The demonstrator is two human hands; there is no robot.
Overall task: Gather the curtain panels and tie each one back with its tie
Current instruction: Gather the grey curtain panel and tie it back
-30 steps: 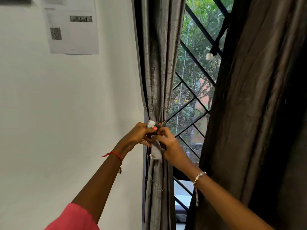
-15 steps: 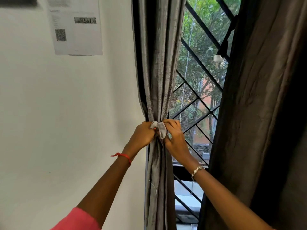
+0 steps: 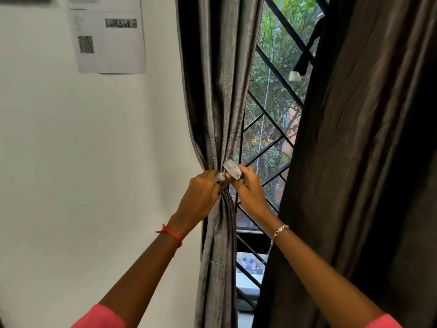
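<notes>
Hands meet at the gathered grey curtain panel (image 3: 220, 95): left hand (image 3: 201, 197) has its fingers (image 3: 209, 177) curled round the bunched cloth and one end of the pale tie (image 3: 233, 170), right hand (image 3: 251, 194) pinches the other end, poking up toward 11 o'clock. Dark second panel (image 3: 369, 162) hangs at 3 o'clock.

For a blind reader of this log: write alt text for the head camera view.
The left hand and right hand pinch the ends of a pale tie at the cinched middle of a gathered grey curtain panel beside a white wall. To its right, a barred window shows green trees, and a darker curtain panel hangs untied.
</notes>
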